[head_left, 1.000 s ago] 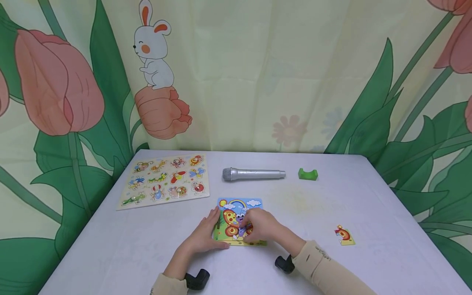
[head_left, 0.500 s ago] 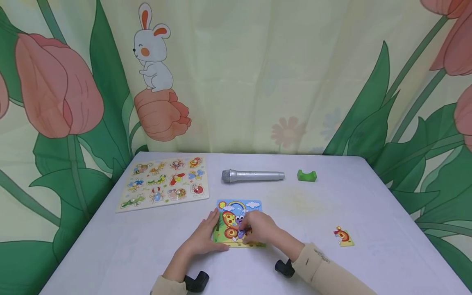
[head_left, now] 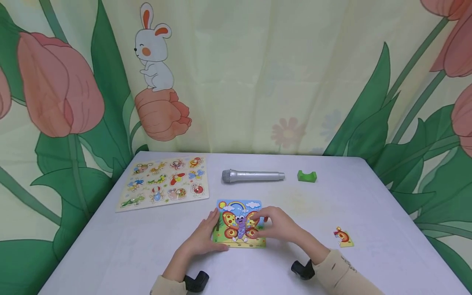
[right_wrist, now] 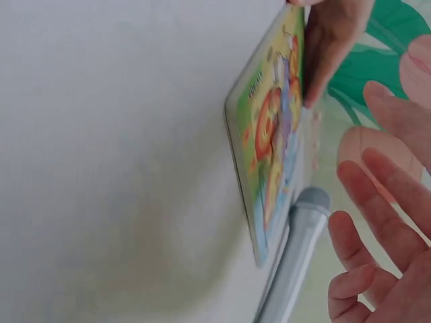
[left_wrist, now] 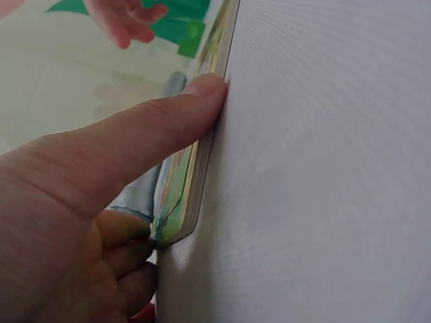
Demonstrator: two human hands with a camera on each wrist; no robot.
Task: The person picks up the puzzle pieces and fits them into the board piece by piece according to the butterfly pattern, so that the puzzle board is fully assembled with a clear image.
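A square butterfly jigsaw puzzle (head_left: 241,230) lies on the white table, its butterfly picture facing up. My left hand (head_left: 202,237) holds its near left corner, thumb along the front edge and fingers against the left side. In the left wrist view the thumb (left_wrist: 135,138) presses on the edge of the puzzle's board. Just over the puzzle's right side is my right hand (head_left: 279,224), fingers spread and parted from the thumb, holding nothing. The right wrist view shows these fingers (right_wrist: 384,202) apart from the puzzle. A loose puzzle piece (head_left: 344,237) with a red-orange swirl lies off to the right.
Behind the puzzle lies a silver toy microphone (head_left: 253,175), with a green notched block (head_left: 307,176) to its right. An insect peg board (head_left: 164,183) occupies the back left. A tulip-print curtain (head_left: 239,82) hangs behind the table.
My right hand has released the puzzle's right side and drawn back to the right, its fingers opening. The butterfly's right wings now show. My left hand has stayed on the corner.
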